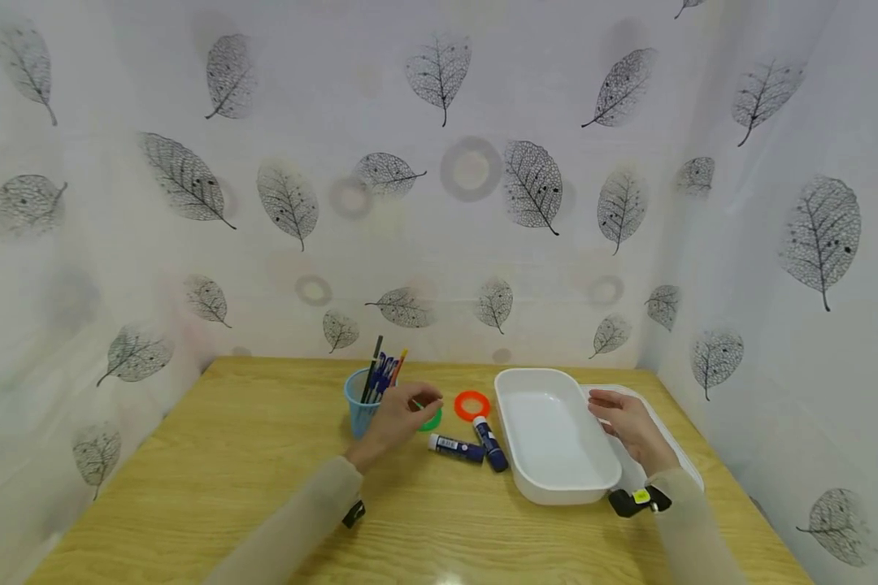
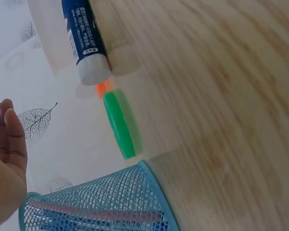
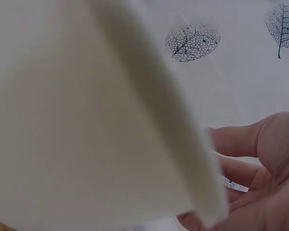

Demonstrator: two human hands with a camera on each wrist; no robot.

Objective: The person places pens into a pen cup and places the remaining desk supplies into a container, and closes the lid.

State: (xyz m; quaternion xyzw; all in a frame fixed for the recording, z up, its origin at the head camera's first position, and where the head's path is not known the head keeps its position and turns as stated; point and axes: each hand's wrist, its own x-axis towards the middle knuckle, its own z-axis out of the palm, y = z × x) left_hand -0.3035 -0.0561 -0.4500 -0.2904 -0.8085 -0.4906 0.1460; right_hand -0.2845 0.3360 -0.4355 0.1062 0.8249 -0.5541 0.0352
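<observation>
My left hand (image 1: 397, 418) hovers beside a light blue mesh pen cup (image 1: 359, 413), above a green ring (image 1: 432, 422). Its fingers are loosely bent, with nothing seen between them. In the left wrist view the green ring (image 2: 119, 126) appears edge-on, apart from the fingers. My right hand (image 1: 632, 426) is at the right rim of a white rectangular tub (image 1: 556, 431), fingers extended towards it. In the right wrist view the tub's wall (image 3: 86, 125) hides the fingertips of the hand (image 3: 265, 178), so contact is unclear.
Pens and pencils (image 1: 383, 375) stand in the cup. An orange-red ring (image 1: 461, 405) and two dark blue glue sticks, one lying flat (image 1: 457, 448) and another angled (image 1: 489, 445), are left of the tub. A white lid-like tray (image 1: 684, 463) lies right of it. A leaf-print curtain (image 1: 439, 244) surrounds the table.
</observation>
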